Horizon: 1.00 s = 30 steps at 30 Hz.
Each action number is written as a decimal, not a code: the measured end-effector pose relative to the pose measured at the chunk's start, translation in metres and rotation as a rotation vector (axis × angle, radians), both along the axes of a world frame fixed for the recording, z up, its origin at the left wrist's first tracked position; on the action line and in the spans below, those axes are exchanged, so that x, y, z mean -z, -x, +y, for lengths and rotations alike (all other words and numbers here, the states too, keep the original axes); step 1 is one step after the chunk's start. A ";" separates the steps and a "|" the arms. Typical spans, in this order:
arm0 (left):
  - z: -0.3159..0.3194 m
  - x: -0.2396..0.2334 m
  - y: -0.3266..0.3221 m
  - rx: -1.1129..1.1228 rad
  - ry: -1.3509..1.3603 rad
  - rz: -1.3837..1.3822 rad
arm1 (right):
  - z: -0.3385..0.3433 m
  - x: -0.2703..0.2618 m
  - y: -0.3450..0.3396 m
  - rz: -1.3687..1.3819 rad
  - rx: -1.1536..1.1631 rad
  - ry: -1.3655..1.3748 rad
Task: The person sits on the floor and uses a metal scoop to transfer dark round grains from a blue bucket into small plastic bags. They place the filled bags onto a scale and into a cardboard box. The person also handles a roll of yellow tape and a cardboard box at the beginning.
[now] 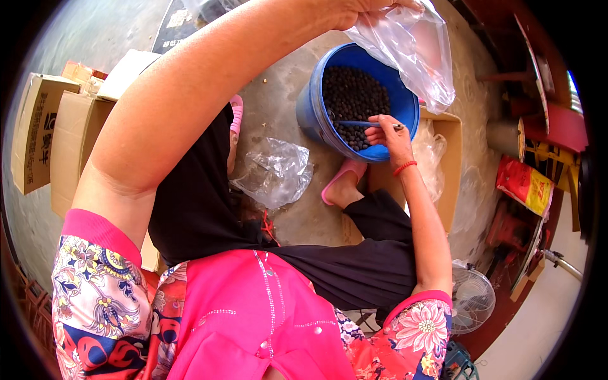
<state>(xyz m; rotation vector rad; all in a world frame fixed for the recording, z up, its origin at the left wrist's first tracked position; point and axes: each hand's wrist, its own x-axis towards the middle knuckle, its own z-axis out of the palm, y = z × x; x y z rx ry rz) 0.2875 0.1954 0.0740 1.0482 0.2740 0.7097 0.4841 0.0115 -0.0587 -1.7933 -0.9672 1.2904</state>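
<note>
My left hand (380,12), at the top edge and partly cut off, grips a clear plastic bag (427,57) that hangs over the far right rim of a blue plastic bucket (308,104). Many small dark round pieces (354,95) lie in the bucket. Over its near right rim, my right hand (392,137), with a red beaded bracelet at the wrist, holds a slim blue stick-like tool (351,123). The tool reaches over the dark pieces; its exact kind cannot be told.
An open cardboard box (451,142) holding clear plastic stands right of the bucket. A crumpled clear plastic bag (280,173) lies on the concrete floor between my feet. More cardboard boxes (73,152) stand at left. A fan (470,299) and a red-yellow bag (525,185) are at right.
</note>
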 end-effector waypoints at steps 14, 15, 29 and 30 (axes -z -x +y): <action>0.005 0.024 -0.018 -0.294 -0.314 0.252 | -0.010 -0.059 -0.038 0.074 0.214 -0.179; 0.003 0.024 -0.023 -0.318 -0.299 0.156 | -0.013 -0.066 -0.041 0.071 0.220 -0.181; -0.028 0.035 -0.055 0.349 0.346 -0.188 | -0.044 -0.123 -0.079 0.054 0.112 -0.272; -0.031 0.034 -0.056 0.350 0.347 -0.185 | -0.046 -0.124 -0.078 0.034 0.107 -0.245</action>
